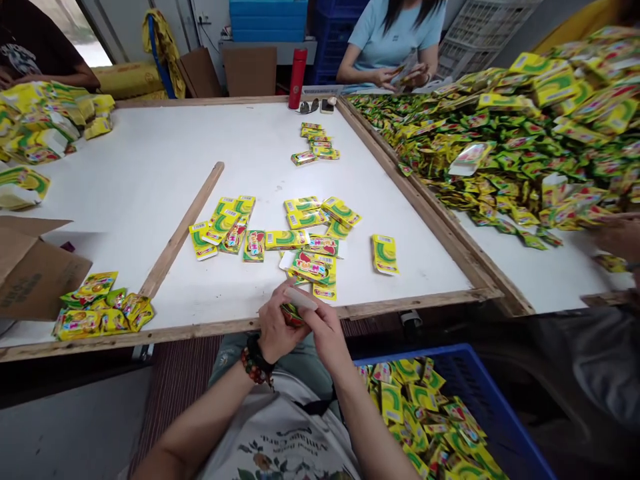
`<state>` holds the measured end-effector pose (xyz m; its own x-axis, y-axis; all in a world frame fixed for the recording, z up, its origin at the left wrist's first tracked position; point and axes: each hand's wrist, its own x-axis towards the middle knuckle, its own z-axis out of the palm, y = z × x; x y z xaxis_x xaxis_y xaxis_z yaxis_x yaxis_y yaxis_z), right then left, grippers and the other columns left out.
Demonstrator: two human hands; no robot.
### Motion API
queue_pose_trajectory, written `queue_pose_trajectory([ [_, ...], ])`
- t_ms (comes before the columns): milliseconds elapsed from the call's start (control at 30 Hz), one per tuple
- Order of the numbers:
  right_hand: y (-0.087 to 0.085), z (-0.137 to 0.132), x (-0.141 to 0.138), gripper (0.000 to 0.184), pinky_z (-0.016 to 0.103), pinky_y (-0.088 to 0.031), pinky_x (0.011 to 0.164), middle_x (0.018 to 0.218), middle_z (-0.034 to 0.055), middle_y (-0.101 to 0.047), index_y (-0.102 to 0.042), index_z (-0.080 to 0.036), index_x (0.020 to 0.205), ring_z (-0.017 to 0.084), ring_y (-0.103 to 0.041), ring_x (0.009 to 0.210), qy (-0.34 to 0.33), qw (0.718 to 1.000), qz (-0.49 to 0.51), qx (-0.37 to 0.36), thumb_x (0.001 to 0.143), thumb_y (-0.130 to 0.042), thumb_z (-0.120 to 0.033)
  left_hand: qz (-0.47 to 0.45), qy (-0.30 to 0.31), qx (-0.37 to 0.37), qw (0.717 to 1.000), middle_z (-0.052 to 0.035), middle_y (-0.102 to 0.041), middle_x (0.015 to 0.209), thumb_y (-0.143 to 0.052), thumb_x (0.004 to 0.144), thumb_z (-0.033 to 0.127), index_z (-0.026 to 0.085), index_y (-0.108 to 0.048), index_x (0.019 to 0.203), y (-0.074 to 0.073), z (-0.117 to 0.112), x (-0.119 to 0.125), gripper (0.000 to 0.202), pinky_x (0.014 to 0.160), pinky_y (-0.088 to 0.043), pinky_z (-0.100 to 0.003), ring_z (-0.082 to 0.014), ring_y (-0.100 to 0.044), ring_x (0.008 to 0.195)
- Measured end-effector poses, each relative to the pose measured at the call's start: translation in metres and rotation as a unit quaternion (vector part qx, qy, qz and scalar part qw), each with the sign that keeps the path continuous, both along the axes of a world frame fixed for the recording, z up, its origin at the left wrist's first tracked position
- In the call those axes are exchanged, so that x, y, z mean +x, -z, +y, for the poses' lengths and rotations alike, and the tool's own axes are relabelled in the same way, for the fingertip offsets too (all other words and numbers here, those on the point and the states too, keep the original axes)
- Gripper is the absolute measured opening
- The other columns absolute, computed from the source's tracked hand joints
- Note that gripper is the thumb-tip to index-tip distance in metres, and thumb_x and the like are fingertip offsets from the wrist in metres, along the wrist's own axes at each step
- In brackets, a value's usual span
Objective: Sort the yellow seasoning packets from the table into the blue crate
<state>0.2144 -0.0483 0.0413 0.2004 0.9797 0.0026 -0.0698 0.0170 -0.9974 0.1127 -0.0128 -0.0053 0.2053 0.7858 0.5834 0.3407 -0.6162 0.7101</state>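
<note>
My left hand and my right hand meet at the near edge of the white table. Together they grip one small packet, its white back on top and red-green print showing below. The left wrist wears a bead bracelet and a dark band. Just beyond the hands lie several loose yellow-green packets spread over the table, one lying apart to the right.
A blue crate of packets stands at my right knee. A wooden strip lies diagonally on the table, a cardboard box at the left. A huge packet heap covers the right table. A person in blue sits behind; another hand shows at the far right.
</note>
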Motion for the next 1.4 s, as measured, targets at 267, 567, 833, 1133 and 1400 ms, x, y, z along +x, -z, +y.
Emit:
queue_pose_trajectory([
  [267,-0.008,-0.001,0.008,0.03,0.032,-0.059,0.07,0.101,0.0049,-0.076,-0.071,-0.022,0.115,0.02,-0.072,0.072,0.021,0.98,-0.194,0.04,0.087,-0.061,-0.028,0.068,0.011,-0.148,0.987,0.0008,-0.063,0.074,-0.067,0.065,0.036,0.022,-0.044,0.101,-0.01,0.004,-0.003,0.045,0.051,-0.044,-0.028,-0.019,-0.062,0.059],
  [567,-0.014,0.002,0.011,0.038,0.032,-0.056,0.072,0.106,0.011,-0.075,-0.063,-0.02,0.126,0.023,-0.07,0.082,-0.064,0.956,-0.275,0.086,0.089,-0.059,-0.028,0.072,-0.003,-0.197,0.978,0.0038,-0.055,0.065,-0.064,0.066,0.032,0.023,-0.042,0.091,-0.013,0.005,0.0,0.034,0.05,-0.035,-0.025,-0.0175,-0.056,0.055],
  [833,0.008,-0.013,0.016,0.034,0.034,-0.056,0.077,0.103,0.0048,-0.076,-0.069,-0.024,0.117,0.022,-0.07,0.086,0.083,0.994,-0.071,0.0,0.084,-0.065,-0.031,-0.069,0.291,-0.437,0.848,-0.0085,-0.069,0.111,-0.079,0.067,0.033,0.015,-0.058,0.116,-0.029,0.021,-0.025,0.057,0.086,-0.051,-0.034,-0.0225,-0.064,0.097],
  [1133,-0.013,-0.086,0.087,0.034,0.041,-0.056,0.077,0.104,0.009,-0.075,-0.075,-0.024,0.108,0.031,-0.071,0.092,0.134,0.947,-0.25,-0.149,0.082,-0.061,-0.041,-0.062,0.315,-0.506,0.801,-0.0098,-0.062,0.13,-0.078,0.071,0.044,0.023,-0.055,0.132,-0.034,-0.007,-0.004,0.068,0.091,-0.052,-0.04,-0.0255,-0.062,0.107],
  [1400,0.014,-0.024,0.167,0.061,0.045,-0.041,0.104,0.145,0.0221,-0.044,-0.041,-0.009,0.144,0.034,-0.04,0.136,0.14,0.77,-0.587,-0.205,0.087,-0.055,-0.025,0.041,0.295,-0.422,0.857,-0.0071,-0.069,0.11,-0.059,0.088,0.036,0.022,-0.064,0.113,-0.052,-0.009,-0.005,0.029,0.074,-0.053,-0.028,-0.0178,-0.065,0.09],
])
